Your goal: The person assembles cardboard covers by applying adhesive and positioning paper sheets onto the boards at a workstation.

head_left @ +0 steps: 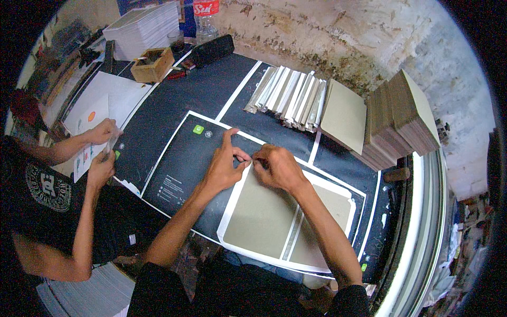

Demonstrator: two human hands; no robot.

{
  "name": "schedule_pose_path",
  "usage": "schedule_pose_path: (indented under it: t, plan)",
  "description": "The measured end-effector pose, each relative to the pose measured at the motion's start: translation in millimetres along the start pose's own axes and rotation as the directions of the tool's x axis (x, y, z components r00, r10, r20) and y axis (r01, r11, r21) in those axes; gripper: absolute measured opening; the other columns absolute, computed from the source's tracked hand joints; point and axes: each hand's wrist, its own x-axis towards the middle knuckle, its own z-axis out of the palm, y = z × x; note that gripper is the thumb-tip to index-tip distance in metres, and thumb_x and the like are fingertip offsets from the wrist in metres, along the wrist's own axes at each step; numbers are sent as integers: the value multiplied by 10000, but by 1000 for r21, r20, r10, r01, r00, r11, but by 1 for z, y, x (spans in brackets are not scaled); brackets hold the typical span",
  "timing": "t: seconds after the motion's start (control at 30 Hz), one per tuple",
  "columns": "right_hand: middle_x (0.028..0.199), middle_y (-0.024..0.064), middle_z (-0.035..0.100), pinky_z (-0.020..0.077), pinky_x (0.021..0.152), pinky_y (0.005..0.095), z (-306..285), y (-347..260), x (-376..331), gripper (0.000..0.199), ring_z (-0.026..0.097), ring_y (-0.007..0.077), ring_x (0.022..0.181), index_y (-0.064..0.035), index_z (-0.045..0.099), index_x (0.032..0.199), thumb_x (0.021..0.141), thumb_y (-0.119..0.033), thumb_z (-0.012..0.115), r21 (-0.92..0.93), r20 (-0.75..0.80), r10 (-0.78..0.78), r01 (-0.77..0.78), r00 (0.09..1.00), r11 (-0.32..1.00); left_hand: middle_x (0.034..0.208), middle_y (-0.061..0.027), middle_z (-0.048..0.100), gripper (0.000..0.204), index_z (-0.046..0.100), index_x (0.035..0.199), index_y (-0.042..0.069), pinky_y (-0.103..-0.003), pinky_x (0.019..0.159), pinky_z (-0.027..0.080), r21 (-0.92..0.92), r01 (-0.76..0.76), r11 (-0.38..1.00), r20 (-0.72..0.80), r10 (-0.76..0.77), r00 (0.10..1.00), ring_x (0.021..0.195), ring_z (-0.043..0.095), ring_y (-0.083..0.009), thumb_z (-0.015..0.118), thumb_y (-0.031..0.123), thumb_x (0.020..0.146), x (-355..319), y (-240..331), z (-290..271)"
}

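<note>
In front of me lies a white-edged paper sheet (228, 217) with two grey boards (261, 208) on it, a narrow strip between them. At the sheet's far left corner my left hand (227, 165) pinches with thumb and fingertips, one finger stretched away. Close against it, the bent fingers of my right hand (278, 168) close on the same corner. The fingertips cover the corner itself, so its fold is hidden. Beneath spreads a black printed sheet (174, 164) with white borders and a small green square.
On the right stand stacked grey boards (393, 119) beside a row of white and grey strips (290, 98). A wooden box (153, 64), a black case (212, 51), a plastic bottle (206, 24) and a paper stack (142, 31) stand far left. A co-worker's hands (103, 148) hold paper at left.
</note>
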Motion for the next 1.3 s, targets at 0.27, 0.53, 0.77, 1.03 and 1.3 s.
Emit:
schedule_pose_path:
  t: [0.27, 0.53, 0.77, 1.03, 1.3]
  plan:
    - [874, 203, 676, 556, 782, 437, -2, 11, -3, 219, 678, 370, 845, 24, 746, 968, 787, -76, 674, 24, -1, -103, 103, 995, 994, 907, -130, 758, 873, 203, 1485, -49, -371, 816, 552, -9, 42, 999, 22, -41, 999, 854, 734, -243, 731, -51, 790, 2, 6, -3]
    - [1049, 200, 651, 603, 794, 392, 5, 5, -7, 165, 638, 340, 1058, 0, 750, 859, 789, -124, 668, -459, 361, -203, 363, 910, 811, 874, -150, 754, 897, 171, 1466, -93, -352, 764, 577, 3, 135, 991, 49, -135, 990, 791, 735, -258, 735, -39, 770, 14, 3, 0]
    - [1163, 214, 619, 610, 838, 375, -5, -33, -23, 255, 601, 345, 1133, 30, 748, 974, 793, -116, 645, -556, 440, -51, 317, 896, 768, 876, -184, 753, 895, 173, 1452, -109, -354, 740, 590, 43, 73, 996, 37, -74, 997, 792, 745, -277, 724, -66, 749, 12, 15, 3]
    - [1312, 218, 592, 489, 1069, 437, 9, 0, -80, 674, 574, 386, 1236, -33, 365, 1516, 878, 50, 567, -56, 33, -51, 52, 998, 997, 902, -180, 752, 1022, 55, 1563, -19, -405, 729, 576, 227, -2, 974, 62, -13, 998, 767, 731, -310, 743, 5, 807, 1, 29, 10]
    - [1545, 277, 258, 508, 1048, 438, 3, -4, -68, 926, 581, 370, 1235, -56, 31, 1607, 862, 140, 543, 219, -109, 39, -14, 993, 976, 984, -352, 649, 1130, -24, 1567, -95, -527, 923, 471, 564, -178, 806, 264, 28, 964, 969, 642, -463, 800, 131, 828, -36, 69, 15]
